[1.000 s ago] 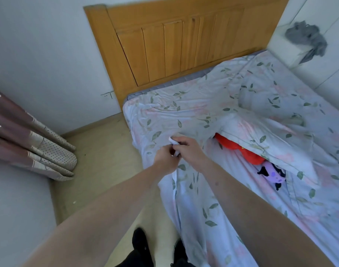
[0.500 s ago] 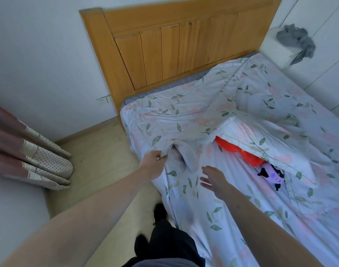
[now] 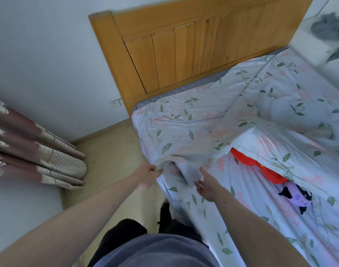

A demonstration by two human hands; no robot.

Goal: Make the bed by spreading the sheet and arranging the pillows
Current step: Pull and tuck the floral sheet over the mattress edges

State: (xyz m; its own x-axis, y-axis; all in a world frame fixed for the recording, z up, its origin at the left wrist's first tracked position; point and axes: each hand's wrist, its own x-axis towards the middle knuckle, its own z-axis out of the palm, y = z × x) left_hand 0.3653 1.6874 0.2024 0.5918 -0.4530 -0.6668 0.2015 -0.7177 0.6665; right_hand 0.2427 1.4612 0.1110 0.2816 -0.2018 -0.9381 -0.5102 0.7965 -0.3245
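A white sheet (image 3: 184,122) printed with green leaves and pink flowers lies rumpled over the bed. My left hand (image 3: 148,175) pinches its edge at the bed's near side. My right hand (image 3: 208,185) hovers open, palm up, just right of a hanging fold and holds nothing. A pillow (image 3: 292,151) in the same print lies across the middle of the bed. A red cushion (image 3: 261,166) and a purple and black plush toy (image 3: 297,197) stick out from under it.
The wooden headboard (image 3: 184,54) stands against the wall. Pink patterned curtains (image 3: 34,149) hang at the left above the beige floor (image 3: 109,160). A grey cloth (image 3: 328,31) lies on a white cabinet at the far right. My dark-trousered legs stand beside the bed.
My right hand let go of the sheet edge and opened, then moved back up near the fold. My left hand kept hold of the edge. The view swung to the left.
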